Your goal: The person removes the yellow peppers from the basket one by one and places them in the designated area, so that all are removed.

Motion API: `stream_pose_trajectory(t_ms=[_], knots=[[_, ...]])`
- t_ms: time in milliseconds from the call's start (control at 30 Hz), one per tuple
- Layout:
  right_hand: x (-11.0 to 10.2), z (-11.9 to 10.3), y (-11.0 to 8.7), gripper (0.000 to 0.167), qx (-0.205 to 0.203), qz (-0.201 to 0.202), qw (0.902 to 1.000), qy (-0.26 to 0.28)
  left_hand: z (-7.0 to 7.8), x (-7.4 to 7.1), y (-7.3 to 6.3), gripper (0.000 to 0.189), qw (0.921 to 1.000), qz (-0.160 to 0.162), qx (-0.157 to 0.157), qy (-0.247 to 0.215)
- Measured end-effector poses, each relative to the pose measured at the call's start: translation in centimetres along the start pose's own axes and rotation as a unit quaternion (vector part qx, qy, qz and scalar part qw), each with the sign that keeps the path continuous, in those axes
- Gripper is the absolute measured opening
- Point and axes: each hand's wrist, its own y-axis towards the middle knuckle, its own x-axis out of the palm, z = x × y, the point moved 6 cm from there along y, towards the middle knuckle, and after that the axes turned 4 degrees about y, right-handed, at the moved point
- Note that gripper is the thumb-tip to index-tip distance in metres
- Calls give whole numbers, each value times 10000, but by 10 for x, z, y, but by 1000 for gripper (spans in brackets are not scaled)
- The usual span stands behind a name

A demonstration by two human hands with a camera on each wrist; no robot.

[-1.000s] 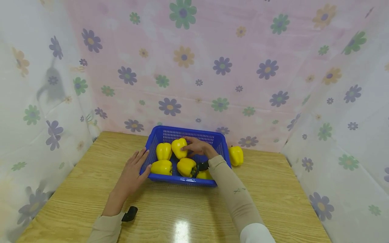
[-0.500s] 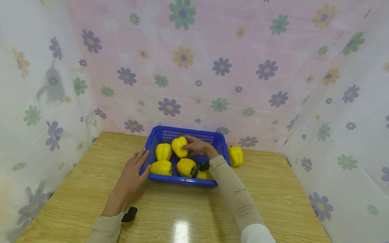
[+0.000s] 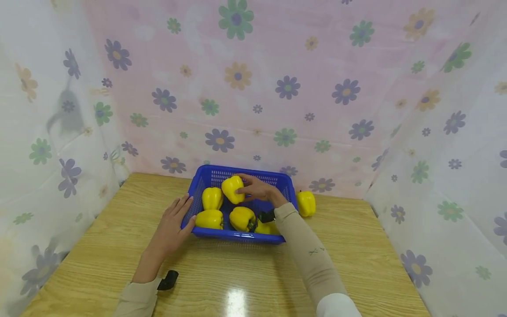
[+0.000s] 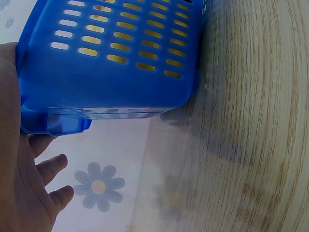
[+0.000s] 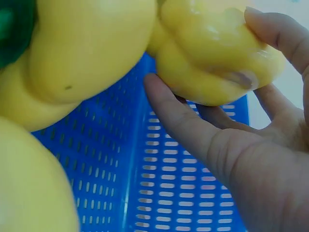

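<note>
A blue slotted plastic basket (image 3: 243, 235) holds several yellow bell peppers. My right hand (image 3: 259, 190) reaches in and grips one yellow bell pepper (image 3: 233, 190) near the back wall, thumb and fingers spread around its sides; the right wrist view shows this pepper (image 5: 207, 53) between them. Around it in the basket lie another pepper (image 3: 212, 199) to the left, one (image 3: 209, 219) at the front left and one (image 3: 242, 219) at the front middle. The right forearm partly hides a further pepper (image 3: 266, 227). My left hand (image 3: 170, 231) rests on the basket's left rim, fingers extended.
One more yellow bell pepper (image 3: 306, 203) stands on the wooden table (image 3: 206, 281), just right of the basket. Flower-printed curtains (image 3: 261, 101) enclose the table at the back and both sides.
My right hand has raised its bell pepper slightly, toward the basket's back left, and the pepper has tilted. The left hand keeps its place on the rim.
</note>
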Motion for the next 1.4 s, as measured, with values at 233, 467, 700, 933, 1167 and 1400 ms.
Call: stream_pose_trajectory(t_ms=[233,467,700,933,1167,1400], knots=[[4,-9,-8,71,-49,-292,9995,57,1,-1,-1,60,10000,-14,-13,-32],[4,-14,-15,67,-154,-291,9994,125,1,0,-1,60,10000,-18,-15,-47],[2,-20,-24,66,-285,-260,9990,226,1,0,-1,60,10000,52,49,-29],[4,-26,-36,69,-267,-174,9984,459,1,0,-1,60,10000,14,29,-2],[3,-28,-46,67,-261,70,9962,824,1,-1,-1,61,10000,-19,26,82],[2,-29,-57,69,-333,272,9946,945,1,-2,-1,60,9999,5,20,156]])
